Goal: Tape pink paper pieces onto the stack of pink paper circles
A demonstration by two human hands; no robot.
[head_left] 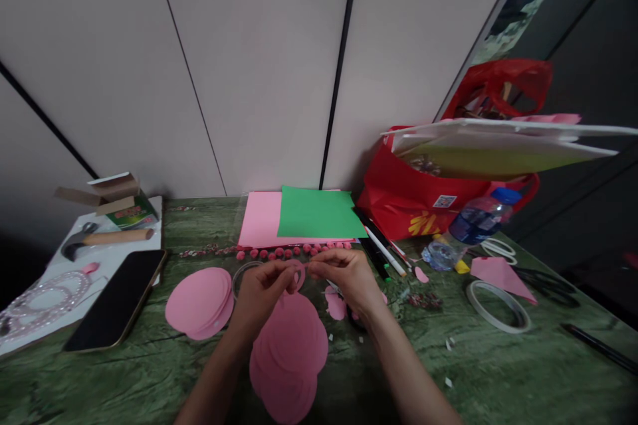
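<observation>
My left hand (268, 287) is closed, its thumb and forefinger pinched at a small pink ring (300, 275). Close beside it, my right hand (343, 275) pinches thumb and forefinger together; what lies between them is too small to make out. Below both hands, a fanned stack of pink paper circles (289, 352) lies on the table. A second pile of pink circles (199, 302) rests to the left, next to a clear tape roll (239, 279) partly hidden by my left hand. Small pink paper pieces (335, 305) lie by my right wrist.
Green paper (319, 214) and pink paper (259, 216) lie behind a row of pink pom-poms (279, 253). At left are a phone (119, 302), a hammer (114, 236) and a box (132, 209). A red bag (399, 202), bottle (463, 229) and tape roll (478, 309) stand right.
</observation>
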